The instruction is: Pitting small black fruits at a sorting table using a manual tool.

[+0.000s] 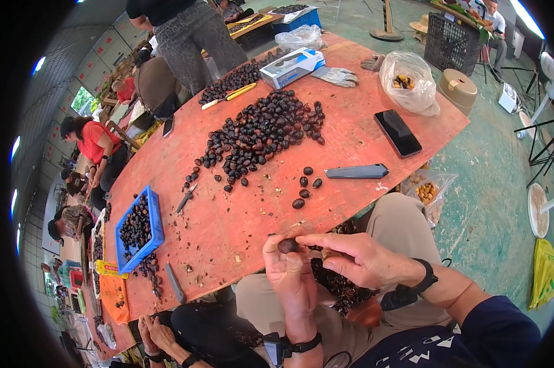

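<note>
My left hand (289, 280) pinches a dark brown nut (288, 246) upright between thumb and fingers, over my lap near the table edge. My right hand (359, 260) is beside it, index fingertip at the nut; a small light brown piece (327, 254), not clearly identifiable, shows between its thumb and index finger. Beyond my hands, several loose dark nuts (298, 203) lie on the red table (240, 221), near a grey utility knife (357, 171). A large heap of dark nuts (258, 133) lies farther back. Below my hands, dark shell scraps (346, 290) fill a container between my knees.
A smartphone (398, 133), a glove (336, 76), a glove box (292, 67) and a plastic bag (408, 83) lie on the table. A blue tray (155, 221) of nuts and another knife (175, 283) are left. A co-worker's hands (157, 333) are close at lower left.
</note>
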`<state>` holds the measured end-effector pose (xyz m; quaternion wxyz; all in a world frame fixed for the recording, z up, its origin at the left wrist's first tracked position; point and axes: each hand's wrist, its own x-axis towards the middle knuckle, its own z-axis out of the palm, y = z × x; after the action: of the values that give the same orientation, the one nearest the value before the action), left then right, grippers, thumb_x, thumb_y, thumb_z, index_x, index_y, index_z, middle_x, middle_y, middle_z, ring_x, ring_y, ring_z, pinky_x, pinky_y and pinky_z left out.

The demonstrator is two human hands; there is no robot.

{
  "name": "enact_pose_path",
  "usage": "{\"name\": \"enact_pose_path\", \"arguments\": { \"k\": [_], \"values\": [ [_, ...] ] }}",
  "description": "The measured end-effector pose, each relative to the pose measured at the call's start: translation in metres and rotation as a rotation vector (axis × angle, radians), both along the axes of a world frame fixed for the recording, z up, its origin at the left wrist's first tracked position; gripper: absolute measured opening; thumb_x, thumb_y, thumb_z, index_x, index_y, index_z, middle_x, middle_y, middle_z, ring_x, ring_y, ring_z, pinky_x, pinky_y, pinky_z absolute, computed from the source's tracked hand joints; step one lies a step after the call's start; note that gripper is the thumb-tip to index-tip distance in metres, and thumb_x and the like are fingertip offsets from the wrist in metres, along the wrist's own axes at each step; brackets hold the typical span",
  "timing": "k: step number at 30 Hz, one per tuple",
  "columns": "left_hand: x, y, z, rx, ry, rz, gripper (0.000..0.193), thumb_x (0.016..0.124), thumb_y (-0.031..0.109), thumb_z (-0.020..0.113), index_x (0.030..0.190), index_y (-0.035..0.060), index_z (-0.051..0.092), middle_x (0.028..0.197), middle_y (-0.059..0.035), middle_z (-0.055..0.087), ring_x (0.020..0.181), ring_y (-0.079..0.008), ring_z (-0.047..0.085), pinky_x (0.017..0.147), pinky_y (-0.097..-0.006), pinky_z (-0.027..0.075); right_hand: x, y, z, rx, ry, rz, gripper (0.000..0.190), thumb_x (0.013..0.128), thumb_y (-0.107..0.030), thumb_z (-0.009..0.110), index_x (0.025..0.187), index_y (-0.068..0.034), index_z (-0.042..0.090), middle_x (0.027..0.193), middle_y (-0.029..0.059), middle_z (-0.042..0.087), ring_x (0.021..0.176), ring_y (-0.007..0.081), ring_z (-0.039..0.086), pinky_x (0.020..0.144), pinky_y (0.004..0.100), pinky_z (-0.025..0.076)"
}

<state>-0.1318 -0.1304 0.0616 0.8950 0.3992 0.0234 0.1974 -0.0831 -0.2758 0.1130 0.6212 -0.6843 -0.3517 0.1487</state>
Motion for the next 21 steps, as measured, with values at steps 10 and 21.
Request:
{"name": "enact_pose_path", "arguments": {
  "k": [10,21],
  "values": [
    [-0.002,0.006,-0.008,-0.218,0.081,-0.139,0.028,0.096,0.024,0.051,0.117,0.0053,0.049,0.101,-0.0043,0.059,0.09,-0.0137,0.057,0.079,-0.0292,0.048,0.004,0.002,-0.009,0.035,0.046,0.007,0.048,0.086,0.002,0.048,0.133,-0.005,0.046,0.115,0.0158,0.06,0.101,0.0251,0.062,0.084,0.0329,0.049],
    [-0.001,-0.005,0.002,-0.059,0.113,-0.101,0.034,0.094,0.028,0.054,0.116,0.0032,0.05,0.096,-0.0033,0.058,0.082,-0.0109,0.054,0.074,-0.0251,0.045,0.003,0.002,-0.006,-0.024,0.01,0.011,0.05,0.086,0.003,0.048,0.135,-0.007,0.044,0.119,0.0162,0.059,0.107,0.0264,0.06,0.087,0.0334,0.048]
  ]
}}
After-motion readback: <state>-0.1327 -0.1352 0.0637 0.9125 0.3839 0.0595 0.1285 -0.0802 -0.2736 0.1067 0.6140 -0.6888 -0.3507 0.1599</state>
